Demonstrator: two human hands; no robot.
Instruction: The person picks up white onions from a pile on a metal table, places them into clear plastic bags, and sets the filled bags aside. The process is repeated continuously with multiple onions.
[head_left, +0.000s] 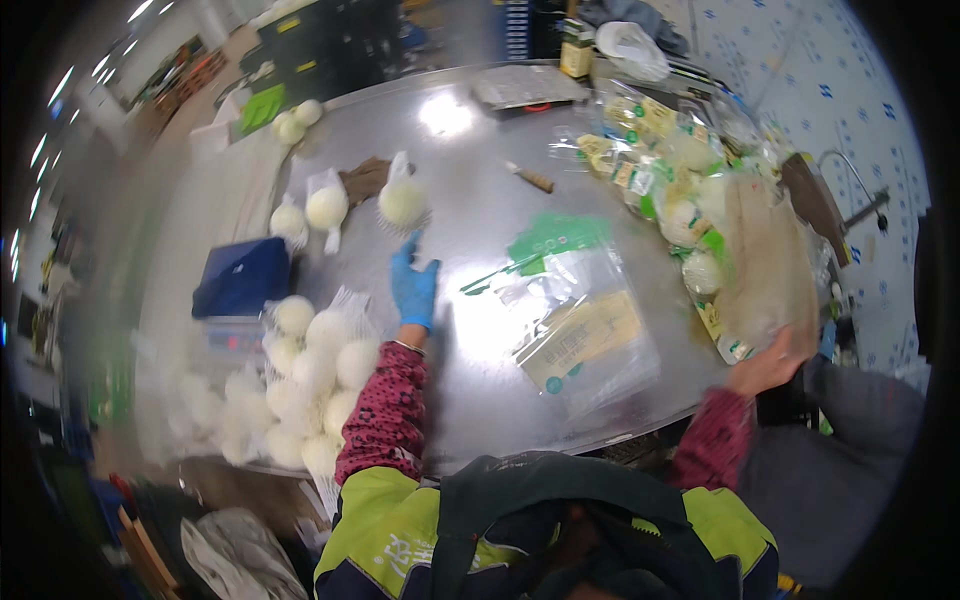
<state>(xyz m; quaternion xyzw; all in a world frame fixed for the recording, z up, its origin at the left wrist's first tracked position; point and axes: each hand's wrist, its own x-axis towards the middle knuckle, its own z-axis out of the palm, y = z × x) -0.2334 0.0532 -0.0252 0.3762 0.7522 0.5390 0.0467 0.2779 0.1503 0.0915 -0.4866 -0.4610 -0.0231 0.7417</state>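
My left hand (415, 291) wears a blue glove and reaches over the metal table with fingers spread, holding nothing. Just beyond its fingertips is a pale round fruit or vegetable (403, 201) in white foam netting. A flat clear plastic bag (577, 322) with green print and a yellow panel lies to its right. At the right edge my bare right hand (772, 366) grips the lower end of a beige sheet or bag (769, 255), blurred, its exact kind unclear. Bagged pale round produce (703, 271) lies beside that sheet, partly behind it.
Netted produce (322, 367) is heaped at the near left, by a scale with a blue top (244, 276). A wooden-handled knife (534, 178) lies mid-table. Brown cloth or paper (365, 180) sits farther back. Someone in grey clothing (832, 465) appears to be close on the right.
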